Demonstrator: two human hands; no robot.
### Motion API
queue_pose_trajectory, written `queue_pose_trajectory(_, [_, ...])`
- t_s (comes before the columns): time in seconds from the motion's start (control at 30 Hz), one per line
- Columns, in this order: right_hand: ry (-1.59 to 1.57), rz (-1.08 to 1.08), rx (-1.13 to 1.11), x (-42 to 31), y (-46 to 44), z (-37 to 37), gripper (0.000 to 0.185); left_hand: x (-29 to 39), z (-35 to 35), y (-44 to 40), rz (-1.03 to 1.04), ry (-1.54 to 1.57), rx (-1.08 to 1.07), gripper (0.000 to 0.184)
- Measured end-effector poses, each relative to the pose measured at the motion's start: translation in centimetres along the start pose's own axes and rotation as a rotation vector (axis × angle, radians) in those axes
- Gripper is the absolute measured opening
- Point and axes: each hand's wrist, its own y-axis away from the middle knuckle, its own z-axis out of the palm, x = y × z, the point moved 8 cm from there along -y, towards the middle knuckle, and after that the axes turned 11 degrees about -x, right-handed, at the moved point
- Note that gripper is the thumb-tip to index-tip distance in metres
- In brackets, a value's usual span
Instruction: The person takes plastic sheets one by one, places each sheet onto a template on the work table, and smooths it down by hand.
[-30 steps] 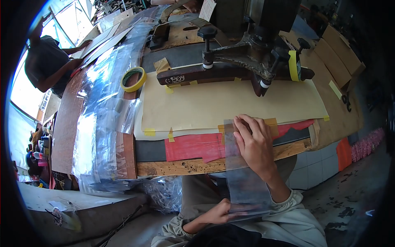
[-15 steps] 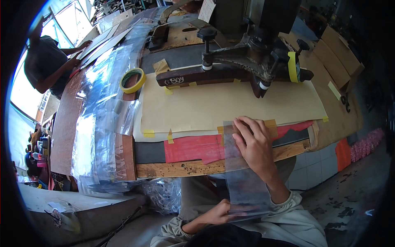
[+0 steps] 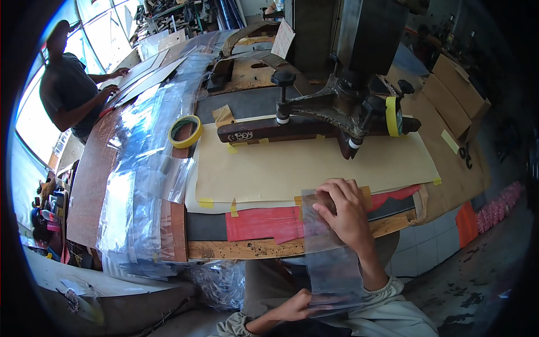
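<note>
A strip of clear plastic film (image 3: 331,269) hangs over the wooden front edge of the table. Its top end lies under my right hand (image 3: 343,210), whose fingers are bent together on the film beside brown tape. Low at my lap, my left hand (image 3: 295,306) is closed on the film's lower end. Beyond my right hand lies a cream sheet (image 3: 314,168), with a red piece (image 3: 261,223) along its near side. A dark bar (image 3: 309,127) of the press rests across the sheet's far side.
A yellow tape roll (image 3: 186,132) lies left of the sheet, by a stack of clear plastic (image 3: 137,185). Another yellow roll (image 3: 394,117) hangs on the press clamp. A person (image 3: 73,95) stands at the far left by flat boards. Scissors (image 3: 465,157) and a cardboard box (image 3: 453,98) are at right.
The camera view has tilted up, so the table and my hands sit lower in the frame. My right hand's fingers have bent more. The person's near hand has shifted on the boards.
</note>
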Motion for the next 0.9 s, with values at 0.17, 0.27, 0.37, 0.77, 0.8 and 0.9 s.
queue_pose_trajectory(0.17, [-0.030,0.029,-0.129,1.1,-1.0,0.7,0.029,-2.6,1.2,1.1,-0.254,0.169,-0.102,0.035])
queue_pose_trajectory(0.27, [-0.039,0.040,-0.139,1.3,-1.0,0.9,0.029,-3.2,1.3,1.3,-0.234,0.108,-0.122,0.035])
queue_pose_trajectory(0.37, [0.011,-0.017,-0.071,1.0,-0.5,1.0,0.028,-4.4,1.8,1.8,-0.213,0.065,-0.148,0.035])
queue_pose_trajectory(0.77, [0.160,-0.102,0.137,-0.6,0.6,0.1,0.027,-2.6,0.5,1.1,-0.076,0.043,0.016,0.026])
queue_pose_trajectory(0.8, [0.176,-0.102,0.156,-0.6,0.7,0.1,0.026,-2.5,0.4,1.0,-0.061,0.040,0.019,0.026])
queue_pose_trajectory(0.9, [0.117,-0.081,0.141,-0.2,0.7,0.2,0.026,-2.1,0.2,0.8,-0.037,0.048,0.031,0.027])
